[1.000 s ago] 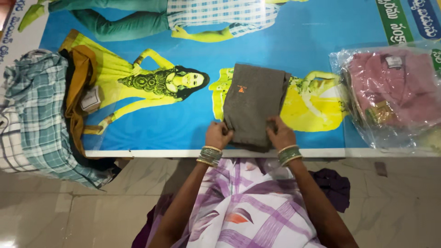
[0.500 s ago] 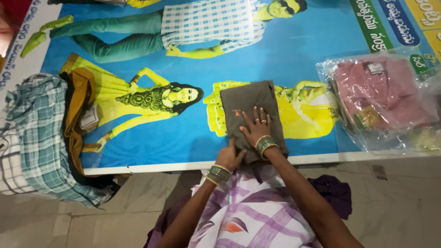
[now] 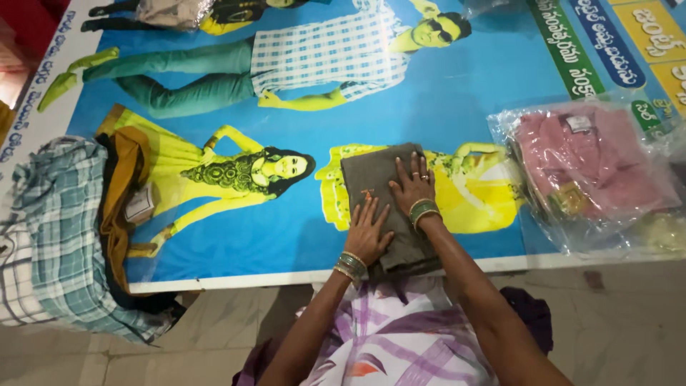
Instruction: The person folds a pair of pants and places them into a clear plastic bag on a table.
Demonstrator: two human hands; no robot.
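A folded grey-brown garment (image 3: pixel 377 171) lies on the printed blue banner sheet (image 3: pixel 464 93) near its front edge. My left hand (image 3: pixel 369 232) lies flat on the garment's near half, fingers spread. My right hand (image 3: pixel 412 184) presses flat on the garment's right side, a little farther away. Both wrists carry green and gold bangles. Neither hand grips anything; the palms rest on the cloth.
A clear plastic bag with a pink garment (image 3: pixel 589 164) lies at the right. A green checked cloth (image 3: pixel 53 229) and a mustard-brown cloth (image 3: pixel 125 186) hang over the left edge. Another bagged garment (image 3: pixel 171 11) sits at the far top. Tiled floor (image 3: pixel 622 322) lies below.
Both hands have slid from the garment's near edge up onto its top, the right hand first, then the left. The view has shifted slightly.
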